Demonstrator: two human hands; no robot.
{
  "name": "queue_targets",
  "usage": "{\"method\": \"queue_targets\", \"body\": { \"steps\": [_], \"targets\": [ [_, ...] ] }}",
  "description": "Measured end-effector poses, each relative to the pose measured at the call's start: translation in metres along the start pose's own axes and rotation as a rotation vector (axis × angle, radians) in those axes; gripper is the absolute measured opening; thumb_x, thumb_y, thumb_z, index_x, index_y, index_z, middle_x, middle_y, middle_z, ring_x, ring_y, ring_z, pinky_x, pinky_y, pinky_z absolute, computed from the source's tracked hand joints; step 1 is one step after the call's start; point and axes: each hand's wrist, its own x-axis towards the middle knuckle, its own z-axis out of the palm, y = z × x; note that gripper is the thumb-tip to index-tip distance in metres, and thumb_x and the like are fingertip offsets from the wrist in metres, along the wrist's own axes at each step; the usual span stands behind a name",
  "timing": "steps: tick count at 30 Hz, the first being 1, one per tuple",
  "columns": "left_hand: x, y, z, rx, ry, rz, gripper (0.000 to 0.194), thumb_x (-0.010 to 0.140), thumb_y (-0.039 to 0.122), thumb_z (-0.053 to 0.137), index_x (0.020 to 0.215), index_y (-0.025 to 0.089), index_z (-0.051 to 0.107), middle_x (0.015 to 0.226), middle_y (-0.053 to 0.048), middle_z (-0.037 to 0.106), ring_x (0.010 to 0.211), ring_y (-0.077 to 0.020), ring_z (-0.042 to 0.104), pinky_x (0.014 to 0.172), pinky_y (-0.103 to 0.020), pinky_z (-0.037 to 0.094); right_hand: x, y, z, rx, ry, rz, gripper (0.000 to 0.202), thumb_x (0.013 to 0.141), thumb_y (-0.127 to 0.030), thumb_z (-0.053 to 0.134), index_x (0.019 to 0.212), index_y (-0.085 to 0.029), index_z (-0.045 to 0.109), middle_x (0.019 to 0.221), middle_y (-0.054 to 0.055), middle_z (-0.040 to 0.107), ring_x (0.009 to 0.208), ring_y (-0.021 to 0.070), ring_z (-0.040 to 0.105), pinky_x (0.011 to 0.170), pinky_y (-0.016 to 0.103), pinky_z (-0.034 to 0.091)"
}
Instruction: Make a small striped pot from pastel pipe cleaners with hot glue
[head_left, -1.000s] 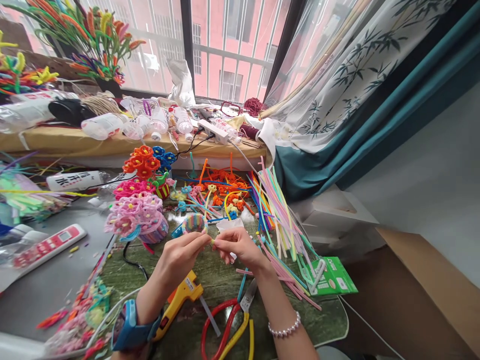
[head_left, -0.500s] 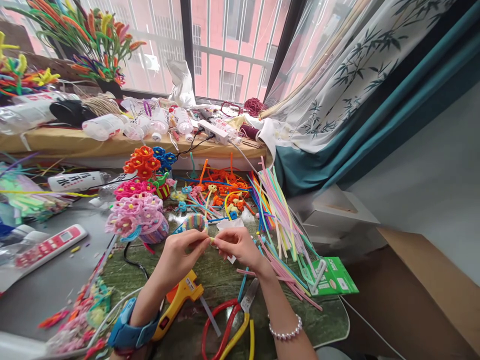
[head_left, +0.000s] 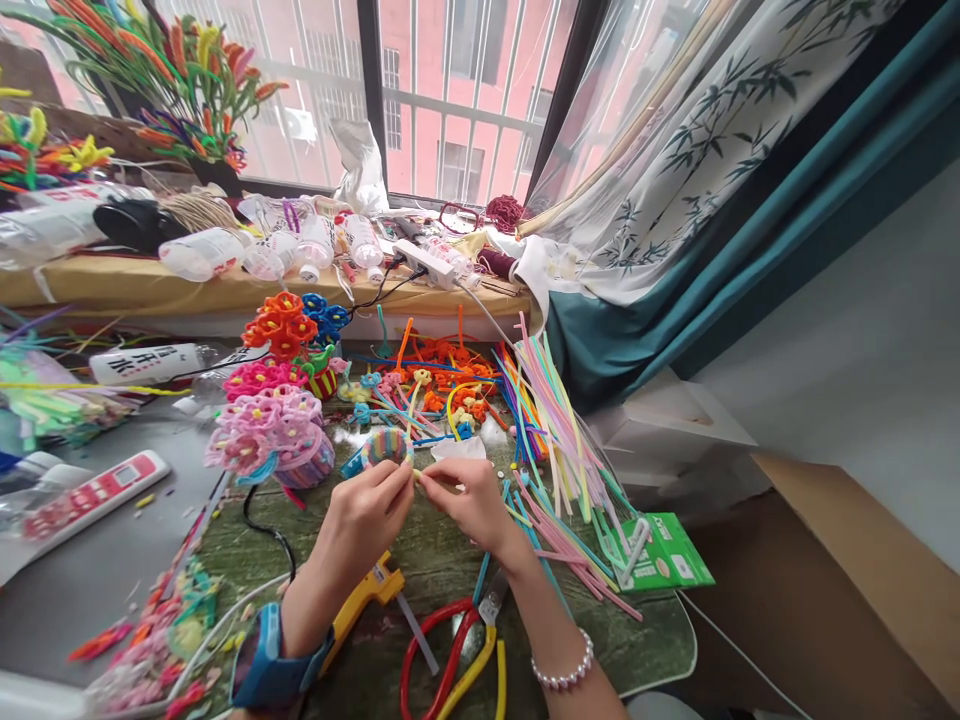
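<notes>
In the middle of the head view, my left hand (head_left: pixel 369 512) and my right hand (head_left: pixel 471 502) meet fingertip to fingertip. Both pinch a short bit of pale yellow pipe cleaner (head_left: pixel 417 477); most of it is hidden by the fingers. Just beyond my left hand lies a striped pastel round cup-like piece (head_left: pixel 386 446) on its side. A yellow hot glue gun (head_left: pixel 358 606) rests partly under my left forearm, a glue stick poking from its rear. Scissors with red and yellow handles (head_left: pixel 459 640) lie between my forearms.
Pipe-cleaner flowers in pots (head_left: pixel 271 430) stand at the left. Loose orange flowers (head_left: pixel 442 362) and a pipe-cleaner bundle (head_left: pixel 551 420) lie behind my hands. A green packet (head_left: pixel 667 552) is at right. Plastic bottles (head_left: pixel 202 253) and a power strip (head_left: pixel 427 262) sit on the windowsill.
Both hands have shifted slightly left, with the fingertips still pinching the yellow piece. My left forearm now covers more of the glue gun. The view has moved a little.
</notes>
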Motion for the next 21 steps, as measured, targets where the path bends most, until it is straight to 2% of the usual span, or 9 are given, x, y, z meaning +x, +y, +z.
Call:
{"method": "queue_targets", "body": {
  "steps": [3, 5, 8, 12, 14, 17, 21],
  "targets": [
    [-0.001, 0.003, 0.003, 0.143, 0.023, 0.054, 0.025, 0.093, 0.015, 0.047, 0.077, 0.017, 0.066, 0.064, -0.002, 0.062, 0.057, -0.0128, 0.060, 0.059, -0.021, 0.049, 0.000, -0.002, 0.007, -0.070, 0.073, -0.043, 0.027, 0.091, -0.038, 0.056, 0.079, -0.021, 0.073, 0.067, 0.004, 0.068, 0.061, 0.0173, 0.058, 0.062, 0.030, 0.046],
    [0.001, 0.005, 0.003, 0.102, 0.044, 0.014, 0.025, 0.093, 0.017, 0.048, 0.078, 0.016, 0.067, 0.067, -0.003, 0.065, 0.060, -0.0132, 0.062, 0.060, -0.021, 0.050, -0.001, -0.004, 0.008, -0.070, 0.105, -0.035, 0.027, 0.091, -0.038, 0.056, 0.078, -0.021, 0.072, 0.066, 0.004, 0.067, 0.060, 0.0171, 0.058, 0.062, 0.030, 0.046],
    [0.005, 0.005, -0.002, -0.188, 0.059, -0.186, 0.021, 0.092, 0.025, 0.054, 0.084, 0.017, 0.071, 0.075, -0.004, 0.072, 0.063, -0.0130, 0.066, 0.062, -0.021, 0.052, -0.001, -0.003, 0.005, 0.007, 0.108, 0.026, 0.027, 0.090, -0.040, 0.058, 0.078, -0.020, 0.072, 0.066, 0.004, 0.066, 0.058, 0.0159, 0.057, 0.059, 0.029, 0.046],
    [0.009, 0.002, -0.008, -0.716, -0.033, -0.570, 0.024, 0.082, 0.039, 0.067, 0.081, 0.017, 0.076, 0.064, -0.002, 0.073, 0.055, -0.0146, 0.066, 0.052, -0.021, 0.053, 0.000, 0.001, 0.000, 0.201, 0.042, 0.093, 0.026, 0.085, -0.044, 0.064, 0.080, -0.020, 0.073, 0.069, 0.003, 0.066, 0.055, 0.0147, 0.058, 0.055, 0.027, 0.048],
    [0.010, 0.002, -0.009, -0.879, -0.051, -0.717, 0.027, 0.074, 0.042, 0.074, 0.078, 0.016, 0.077, 0.063, -0.003, 0.074, 0.054, -0.0157, 0.066, 0.050, -0.022, 0.053, 0.000, 0.001, -0.002, 0.246, 0.011, 0.099, 0.026, 0.084, -0.045, 0.066, 0.082, -0.020, 0.073, 0.071, 0.003, 0.067, 0.056, 0.0147, 0.059, 0.055, 0.027, 0.049],
    [0.011, 0.002, -0.010, -0.978, -0.047, -0.806, 0.027, 0.065, 0.041, 0.081, 0.075, 0.015, 0.078, 0.063, -0.004, 0.074, 0.054, -0.0151, 0.066, 0.050, -0.022, 0.053, -0.001, -0.001, -0.003, 0.252, -0.005, 0.077, 0.025, 0.084, -0.044, 0.066, 0.083, -0.020, 0.074, 0.072, 0.004, 0.068, 0.057, 0.0150, 0.059, 0.058, 0.028, 0.050],
    [0.011, 0.004, -0.011, -1.003, -0.037, -0.780, 0.023, 0.065, 0.037, 0.083, 0.074, 0.017, 0.078, 0.062, -0.004, 0.074, 0.054, -0.0155, 0.067, 0.052, -0.022, 0.055, -0.002, -0.005, -0.003, 0.219, -0.004, 0.044, 0.026, 0.085, -0.044, 0.064, 0.084, -0.020, 0.075, 0.071, 0.004, 0.068, 0.057, 0.0153, 0.059, 0.059, 0.029, 0.051]
  ]
}}
